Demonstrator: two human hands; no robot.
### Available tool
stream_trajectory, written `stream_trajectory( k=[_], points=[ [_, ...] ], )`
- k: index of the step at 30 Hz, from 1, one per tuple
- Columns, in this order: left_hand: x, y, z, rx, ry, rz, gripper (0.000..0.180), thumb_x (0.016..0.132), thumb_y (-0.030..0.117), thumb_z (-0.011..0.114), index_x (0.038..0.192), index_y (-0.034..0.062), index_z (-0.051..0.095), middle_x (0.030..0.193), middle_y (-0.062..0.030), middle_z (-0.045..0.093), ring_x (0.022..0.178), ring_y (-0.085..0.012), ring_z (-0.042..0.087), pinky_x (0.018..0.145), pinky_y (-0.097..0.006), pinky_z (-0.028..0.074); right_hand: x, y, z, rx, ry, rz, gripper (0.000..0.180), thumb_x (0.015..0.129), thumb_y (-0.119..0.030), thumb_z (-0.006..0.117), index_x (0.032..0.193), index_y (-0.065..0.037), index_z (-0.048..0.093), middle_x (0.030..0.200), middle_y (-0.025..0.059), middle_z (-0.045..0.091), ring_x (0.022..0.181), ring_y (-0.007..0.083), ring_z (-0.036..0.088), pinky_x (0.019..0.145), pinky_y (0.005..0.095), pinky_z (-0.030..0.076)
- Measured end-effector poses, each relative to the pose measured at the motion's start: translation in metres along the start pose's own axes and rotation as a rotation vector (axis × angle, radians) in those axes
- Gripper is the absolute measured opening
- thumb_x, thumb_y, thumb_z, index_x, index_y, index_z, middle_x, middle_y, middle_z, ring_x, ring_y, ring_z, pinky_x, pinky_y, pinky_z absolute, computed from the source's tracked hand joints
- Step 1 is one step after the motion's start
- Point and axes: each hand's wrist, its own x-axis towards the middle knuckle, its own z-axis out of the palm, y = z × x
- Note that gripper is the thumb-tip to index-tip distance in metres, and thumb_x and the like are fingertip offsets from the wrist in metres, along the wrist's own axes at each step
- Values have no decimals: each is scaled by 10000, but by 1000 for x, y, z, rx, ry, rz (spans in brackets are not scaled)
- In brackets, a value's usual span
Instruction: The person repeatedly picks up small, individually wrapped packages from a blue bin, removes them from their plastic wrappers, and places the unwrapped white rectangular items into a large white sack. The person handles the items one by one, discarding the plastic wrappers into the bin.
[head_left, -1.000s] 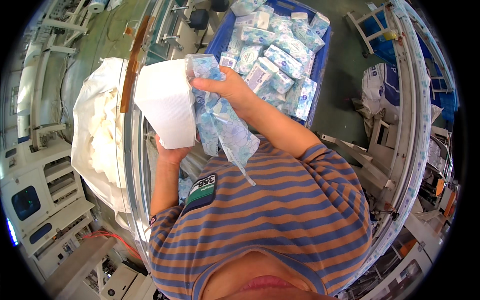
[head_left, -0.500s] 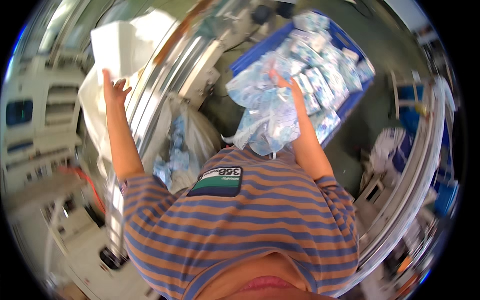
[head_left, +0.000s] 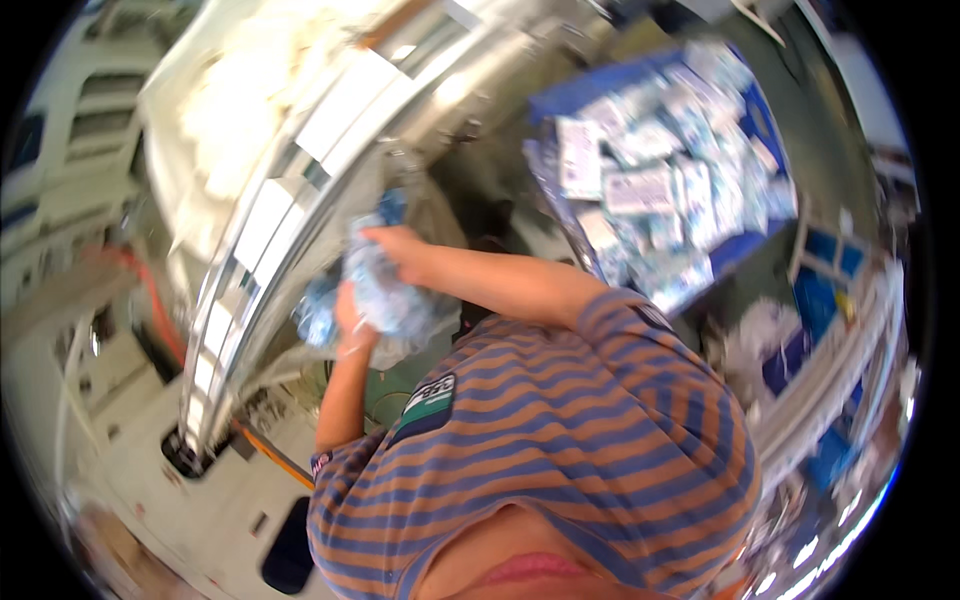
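A: Quick, what changed?
B: Left hand (head_left: 350, 318), 9 o'clock: a half-second ago it was spread beside a white paper stack over toward the sack. Stack's gone from it now; hand's back at the film.
A: Its state?
B: Can't tell, fingers blurred and partly covered by film.
A: And the patterned film (head_left: 378, 288)?
B: 9 o'clock, bunched between the hands, blue and white. It was hanging loose from the right hand before.
A: Right hand (head_left: 402, 250)?
B: Between 9 and 10 o'clock, thumb and curled fingers clamped on the film's upper part.
A: Meaning?
B: My read: paper and wrapper are parted, only wrapper is left in hand.
A: Containers, left to right.
B: White sack (head_left: 165, 95), 10 o'clock, beyond the metal rail (head_left: 255, 240): pale, crumpled paper-like stuff inside. Clear bag (head_left: 432, 208), 10 o'clock, just behind the hands: bluish scraps seem to be in it; can't tell if the held film dips in too. Blue crate (head_left: 580, 92), 2 o'clock: heaped with wrapped packs (head_left: 640, 190), lying at all angles, well apart from both hands.
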Motion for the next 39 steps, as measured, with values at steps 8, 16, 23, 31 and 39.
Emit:
stream_trajectory(
  k=[8, 16, 23, 31, 39],
  points=[
    [81, -116, 189, -208, 13, 330, 280, 761, 241, 507, 946, 39, 570, 961, -165, 557, 817, -344, 546, 758, -389, 438, -112, -50, -74, -980, 89, -549, 347, 776, -288, 587, 999, -22, 583, 990, 113, 590, 885, 228, 566, 790, 318, 436],
    [154, -63, 207, -611, -551, -232, 409, 757, 276, 545, 1107, 66, 523, 1054, -125, 552, 915, -280, 541, 807, -394, 416, -231, -139, -300, -1130, 1804, -461, 924, 540, -382, 758, 1228, 54, 324, 1181, 239, 435, 1090, 314, 438, 908, 380, 369],
    [95, -96, 103, -1048, -481, -512, 390, 800, 271, 522, 1117, 45, 522, 1067, -84, 554, 949, -236, 530, 806, -358, 423, -237, -128, -355, -946, 1338, -647, 896, 496, -392, 776, 1205, 6, 402, 1140, 231, 484, 1069, 343, 460, 873, 368, 395],
    [55, 111, -56, -779, -105, -7, 374, 878, 281, 456, 1078, -27, 530, 928, -137, 605, 934, -185, 555, 777, -282, 450, -338, -75, -165, -1245, 1228, -1706, 676, 537, -188, 747, 1147, -67, 482, 1032, 107, 513, 936, 284, 492, 810, 365, 409],
    [70, 270, -36, -1693, -858, -80, 502, 811, 216, 511, 1215, -23, 334, 1145, -170, 475, 976, -278, 536, 812, -374, 456, -346, -29, -106, -1513, 570, -1978, 552, 636, -212, 692, 1129, -54, 500, 1117, 109, 492, 1029, 281, 475, 875, 388, 377]
  ],
)
